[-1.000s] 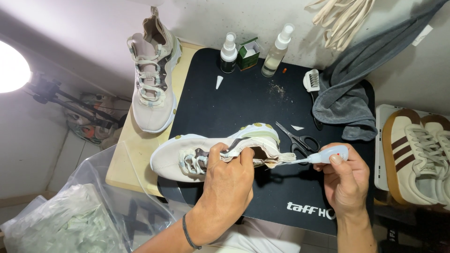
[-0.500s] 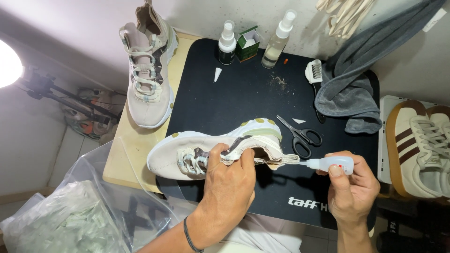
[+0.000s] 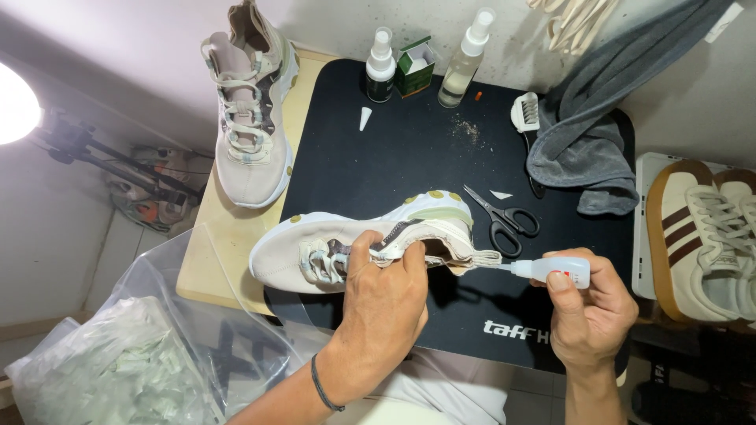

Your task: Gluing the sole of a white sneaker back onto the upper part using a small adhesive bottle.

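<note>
My left hand (image 3: 383,303) clamps the beige sneaker (image 3: 354,244) on its side at the near edge of the black mat (image 3: 409,157), fingers curled over the collar & tongue, pinning the upper open so the heel lining faces right. My right hand (image 3: 592,311) grips a small glue bottle (image 3: 551,271) w/ thumb on top, held level; its thin nozzle touches the loose heel tab, apparently so the tip reaches into the seam. Black-handled scissors (image 3: 504,220) lie just beyond the bottle, blades pointing far-left, near enough to grab. A white cone-shaped cap (image 3: 365,118) sits far on the mat, apart from the work. Two spray bottles (image 3: 380,64) and a small green box (image 3: 415,67) line the far edge, out of the way; a brush (image 3: 525,112) rests beside a grey towel (image 3: 587,149) at far right. The matching sneaker (image 3: 250,118) stands upright on the wooden tabletop (image 3: 228,252) at far left. A striped shoe (image 3: 701,236) waits off the mat, right. A clear plastic bag (image 3: 126,354) sits near-left; a lamp (image 3: 16,102) glares at left.
</note>
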